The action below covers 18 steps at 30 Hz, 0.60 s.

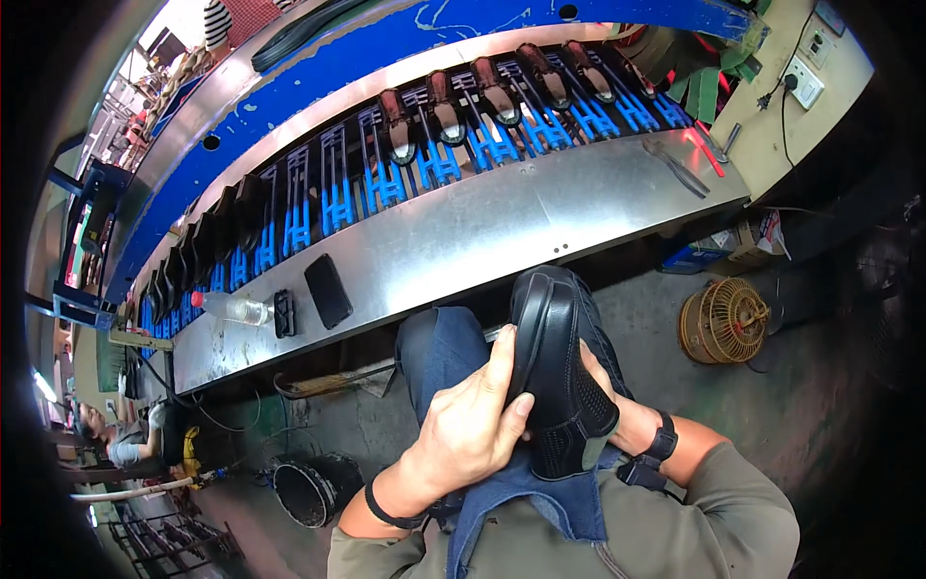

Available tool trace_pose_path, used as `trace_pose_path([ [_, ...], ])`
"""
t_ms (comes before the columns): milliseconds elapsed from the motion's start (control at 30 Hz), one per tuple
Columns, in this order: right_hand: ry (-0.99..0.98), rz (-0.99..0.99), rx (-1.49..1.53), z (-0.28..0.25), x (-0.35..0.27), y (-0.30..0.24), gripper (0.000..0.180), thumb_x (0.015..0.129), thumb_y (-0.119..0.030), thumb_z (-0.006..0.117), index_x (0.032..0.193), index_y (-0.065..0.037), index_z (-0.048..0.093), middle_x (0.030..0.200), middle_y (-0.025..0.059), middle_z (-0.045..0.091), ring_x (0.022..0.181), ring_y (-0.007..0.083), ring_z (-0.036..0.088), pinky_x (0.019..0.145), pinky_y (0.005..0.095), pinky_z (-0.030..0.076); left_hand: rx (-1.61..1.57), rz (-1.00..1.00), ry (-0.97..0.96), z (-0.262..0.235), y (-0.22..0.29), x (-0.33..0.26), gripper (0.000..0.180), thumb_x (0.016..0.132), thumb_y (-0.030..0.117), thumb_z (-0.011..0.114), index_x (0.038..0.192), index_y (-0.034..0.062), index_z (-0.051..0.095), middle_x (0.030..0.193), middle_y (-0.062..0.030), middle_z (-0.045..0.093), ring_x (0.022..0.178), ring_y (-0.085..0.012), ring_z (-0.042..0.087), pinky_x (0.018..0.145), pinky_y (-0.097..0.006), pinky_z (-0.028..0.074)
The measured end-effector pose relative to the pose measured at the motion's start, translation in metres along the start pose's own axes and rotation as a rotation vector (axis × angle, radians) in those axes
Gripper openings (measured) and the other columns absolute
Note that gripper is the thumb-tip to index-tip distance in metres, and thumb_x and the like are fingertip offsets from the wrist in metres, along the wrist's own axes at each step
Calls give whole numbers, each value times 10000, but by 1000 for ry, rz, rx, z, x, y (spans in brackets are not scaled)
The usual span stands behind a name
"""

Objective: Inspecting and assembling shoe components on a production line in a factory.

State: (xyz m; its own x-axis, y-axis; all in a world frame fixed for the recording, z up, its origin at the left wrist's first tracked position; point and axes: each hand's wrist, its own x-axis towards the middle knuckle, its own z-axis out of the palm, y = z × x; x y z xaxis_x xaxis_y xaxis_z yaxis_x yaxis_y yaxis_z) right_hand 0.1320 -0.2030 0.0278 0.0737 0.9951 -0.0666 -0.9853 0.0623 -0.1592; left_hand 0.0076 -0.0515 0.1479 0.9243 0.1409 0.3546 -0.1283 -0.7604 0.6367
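A black shoe [555, 372] stands sole-side to the left on my lap, over a blue denim apron [453, 352]. My left hand [473, 420] grips it from the left, thumb on the sole edge. My right hand [608, 391] holds it from the right and behind, mostly hidden by the shoe; a black band is on that wrist.
A metal workbench [502, 227] runs in front of me, with a conveyor of blue racks [386, 183] carrying brown and black shoes behind it. On the bench lie a dark flat pad [328, 289], a plastic bottle [231, 307] and tools [675, 164]. A black bucket [309, 487] and a round wire fan [723, 320] stand on the floor.
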Motion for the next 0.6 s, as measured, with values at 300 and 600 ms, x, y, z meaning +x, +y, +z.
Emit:
trace_pose_path([
  [300, 174, -337, -979, 48, 58, -7, 607, 1054, -445, 441, 1406, 49, 455, 1178, 173, 686, 1057, 248, 675, 954, 372, 526, -776, -396, 644, 9, -14, 11, 878, 800, 171, 838, 1476, -32, 316, 1221, -169, 635, 1125, -266, 633, 995, -375, 504],
  [600, -102, -426, -1926, 95, 50, -25, 234, 854, -119, 768, 963, 20, 614, 655, 74, 661, 565, 146, 669, 551, 278, 533, -1669, -505, 575, -20, -73, -71, 728, 862, 470, 718, 1351, -39, 538, 1260, -210, 658, 1134, -326, 666, 1017, -463, 533],
])
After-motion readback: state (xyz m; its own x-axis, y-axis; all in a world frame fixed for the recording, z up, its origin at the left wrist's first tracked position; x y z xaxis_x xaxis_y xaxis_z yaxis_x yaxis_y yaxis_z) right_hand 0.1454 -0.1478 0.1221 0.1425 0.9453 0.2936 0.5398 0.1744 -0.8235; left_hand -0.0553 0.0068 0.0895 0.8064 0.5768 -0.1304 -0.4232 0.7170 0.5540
